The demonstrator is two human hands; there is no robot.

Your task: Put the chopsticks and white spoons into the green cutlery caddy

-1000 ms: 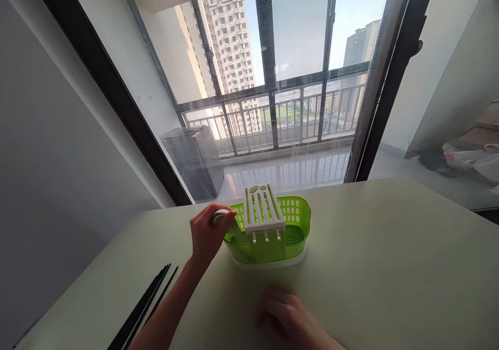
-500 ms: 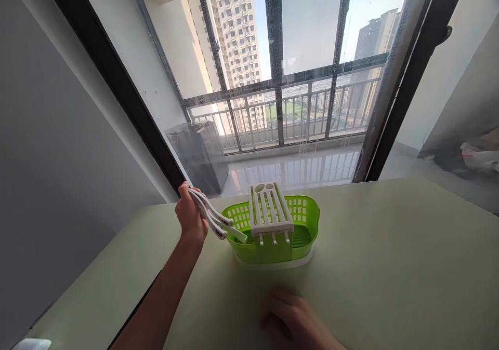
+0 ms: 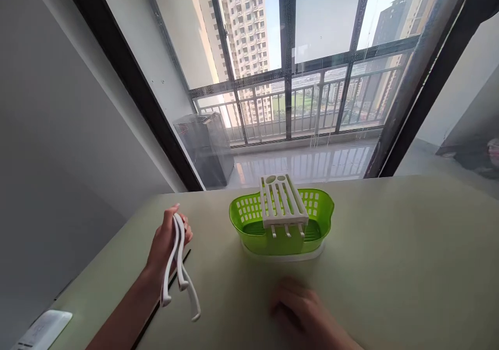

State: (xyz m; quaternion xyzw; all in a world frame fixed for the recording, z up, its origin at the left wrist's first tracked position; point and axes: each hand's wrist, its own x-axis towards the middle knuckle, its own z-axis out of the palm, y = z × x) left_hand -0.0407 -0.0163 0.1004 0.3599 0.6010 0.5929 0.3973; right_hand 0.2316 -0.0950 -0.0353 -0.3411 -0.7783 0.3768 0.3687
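My left hand (image 3: 166, 241) is closed around several utensils with white curved handles (image 3: 180, 251). The handles hang down and fan apart, and their other ends are hidden in my fist. To the right of this hand, apart from it, a green basket (image 3: 253, 245) with slotted walls stands on the table. A white slotted rack (image 3: 286, 220) with small hooks on its front sits across the basket. Near the front of the table my right hand (image 3: 298, 308) rests with curled fingers, slightly blurred, and nothing shows in it.
The pale green table (image 3: 390, 267) reaches to a dark-framed glass door. A white object (image 3: 44, 329) lies at the lower left. A thin dark strip (image 3: 154, 313) runs along the table under my left forearm. Beyond the glass stands a grey cabinet (image 3: 206, 147).
My left hand has moved left and down, away from the basket, and the utensils now point downward. My right hand stays low on the table. The view has shifted slightly.
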